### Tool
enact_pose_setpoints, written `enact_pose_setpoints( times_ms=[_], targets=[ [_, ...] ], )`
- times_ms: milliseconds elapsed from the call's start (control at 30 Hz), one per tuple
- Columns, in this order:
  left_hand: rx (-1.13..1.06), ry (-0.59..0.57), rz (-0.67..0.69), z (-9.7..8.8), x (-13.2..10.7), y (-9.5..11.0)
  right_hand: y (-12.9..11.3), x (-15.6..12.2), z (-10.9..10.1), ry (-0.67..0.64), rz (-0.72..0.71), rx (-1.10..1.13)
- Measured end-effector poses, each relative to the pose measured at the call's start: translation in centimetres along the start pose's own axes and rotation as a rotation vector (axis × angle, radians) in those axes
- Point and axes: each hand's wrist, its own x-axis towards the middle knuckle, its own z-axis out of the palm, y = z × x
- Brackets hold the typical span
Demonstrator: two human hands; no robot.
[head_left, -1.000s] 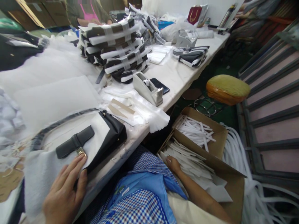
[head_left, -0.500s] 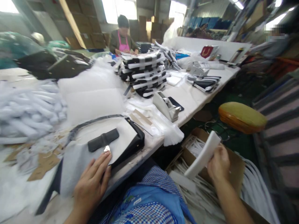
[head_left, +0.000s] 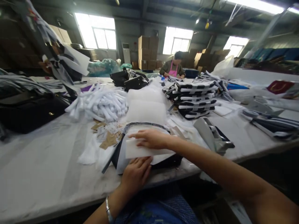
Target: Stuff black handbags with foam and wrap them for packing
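Observation:
In the head view a handbag with black sides and a pale front lies on the table before me. Its dark handle arches toward the far side. Over the front is a strip of white foam sheet, held by my right hand, with the forefinger stretched along it. My left hand rests at the strip's lower edge with its fingers laid flat on the bag. The bag's dark strap and clasp are hidden under the strip and hands.
Left of the bag are brown card tags and a heap of white rolls. White foam sheets lie behind it. Rightward stand a tape dispenser and a stack of wrapped black bags. A co-worker sits across the table.
My right hand has brought the foam strip from beside the box at the right onto the bag. The view has swung left. My left hand stays on the bag.

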Motion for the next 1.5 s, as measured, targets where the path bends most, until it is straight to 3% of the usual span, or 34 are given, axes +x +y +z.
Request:
enact_pose_setpoints(
  times_ms=[67, 133, 267, 467, 533, 700, 833, 967, 1500],
  targets=[
    [-0.034, 0.014, -0.007, 0.0, 0.1, 0.0, 0.9, 0.9, 2.3, -0.009, 0.115, -0.174],
    [-0.068, 0.015, -0.013, 0.0, 0.1, 0.0, 1.5, -0.2, 3.5, 0.029, 0.197, -0.228],
    [-0.124, 0.004, -0.018, -0.1, 0.2, 0.0, 1.9, -4.9, 2.8, 0.049, 0.21, -0.112],
    [-0.13, 0.009, -0.045, -0.1, 0.1, 0.0, 2.5, -9.2, 2.4, -0.151, 0.151, -0.072],
    [-0.115, 0.022, -0.02, 0.0, 0.1, -0.1, 2.5, -9.0, 1.7, -0.12, 0.145, -0.057],
    [-0.062, 0.038, 0.046, 0.0, 0.1, -0.2, 1.4, -6.5, 0.3, 0.118, 0.047, -0.13],
    [-0.107, -0.006, -0.022, 0.1, -0.2, 0.0, 1.5, -5.7, 3.7, 0.042, -0.061, -0.163],
    [-0.132, -0.073, -0.056, 0.3, -0.6, 0.2, 2.7, -6.5, 7.3, 0.009, -0.066, -0.14],
    [-0.114, -0.019, 0.034, 0.6, -1.2, -0.5, 0.7, -8.1, 8.3, 0.138, 0.103, -0.33]
  ],
)
